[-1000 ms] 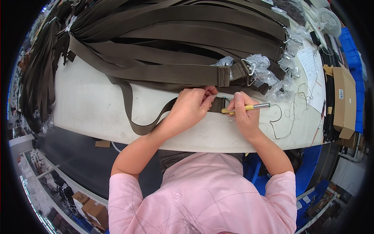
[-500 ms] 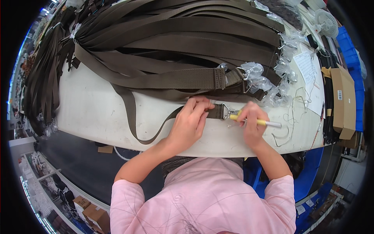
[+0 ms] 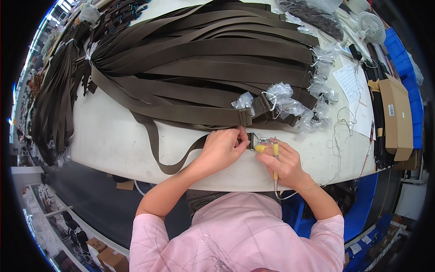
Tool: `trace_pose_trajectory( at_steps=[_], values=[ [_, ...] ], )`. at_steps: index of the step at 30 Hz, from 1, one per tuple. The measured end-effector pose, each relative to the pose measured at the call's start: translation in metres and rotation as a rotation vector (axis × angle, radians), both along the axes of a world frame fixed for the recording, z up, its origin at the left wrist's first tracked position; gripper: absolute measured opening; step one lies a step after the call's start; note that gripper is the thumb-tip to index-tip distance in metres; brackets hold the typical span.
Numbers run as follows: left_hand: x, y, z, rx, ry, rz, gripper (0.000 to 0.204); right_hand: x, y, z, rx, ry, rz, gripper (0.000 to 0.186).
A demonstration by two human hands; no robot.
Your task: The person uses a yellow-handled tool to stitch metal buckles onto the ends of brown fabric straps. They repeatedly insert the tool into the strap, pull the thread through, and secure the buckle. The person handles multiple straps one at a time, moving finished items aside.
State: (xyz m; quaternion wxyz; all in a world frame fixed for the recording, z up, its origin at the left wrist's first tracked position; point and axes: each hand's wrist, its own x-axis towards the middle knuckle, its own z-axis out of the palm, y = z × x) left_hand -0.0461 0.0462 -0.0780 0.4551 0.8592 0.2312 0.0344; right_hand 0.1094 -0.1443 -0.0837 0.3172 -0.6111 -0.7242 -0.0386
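Note:
On the white table, my left hand point(image 3: 224, 146) is closed on the end of a dark brown webbing strap point(image 3: 158, 154), its fingertips close to the stitched end. A metal ring with a hook-like fitting point(image 3: 256, 140) sits at that end. My right hand point(image 3: 284, 161) is closed around a slim tool with yellow grips point(image 3: 275, 149) and a pale tail end, held beside the fitting. Its exact kind is unclear, as the fingers hide part of it. A second yellow piece shows at my right thumb. Thin pale thread or cord runs by my right wrist.
A large bundle of brown straps point(image 3: 190, 68) lies just beyond my hands, tied at the left. Clear plastic wrap point(image 3: 283, 97) covers metal fittings at their right ends. Papers point(image 3: 351, 86), loose thread, a small fan point(image 3: 371, 27) and a cardboard box point(image 3: 393, 118) are at the right.
My right hand has turned, so the tool now points toward me instead of to the right. Its fingers have come in by the fitting. My left fingers have drawn closer to the strap's end.

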Motion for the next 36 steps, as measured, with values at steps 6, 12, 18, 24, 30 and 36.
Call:
trace_pose_trajectory(
  at_steps=[6, 12, 18, 24, 30, 36],
  values=[
    [-0.007, 0.017, 0.003, -0.323, -0.054, 0.05, 0.012, -0.002, -0.005, -0.003, -0.042, -0.021, 0.052, 0.034],
    [-0.012, 0.007, -0.005, -0.248, -0.151, 0.078, 0.022, 0.002, -0.007, 0.0, 0.02, 0.117, -0.001, 0.024],
    [-0.004, -0.004, 0.005, 0.009, -0.056, -0.019, 0.028, 0.008, 0.004, 0.013, 0.053, -0.043, -0.045, 0.027],
    [-0.015, 0.007, -0.011, 0.078, -0.201, -0.083, 0.014, -0.01, -0.013, 0.002, -0.089, 0.071, 0.044, 0.028],
    [-0.035, 0.015, 0.016, -0.107, -0.263, 0.011, 0.018, -0.011, -0.016, 0.001, -0.077, 0.03, 0.027, 0.028],
    [-0.028, -0.009, 0.04, 0.114, -0.337, -0.186, 0.031, -0.014, -0.013, 0.0, -0.099, 0.005, -0.012, 0.027]
  ],
)
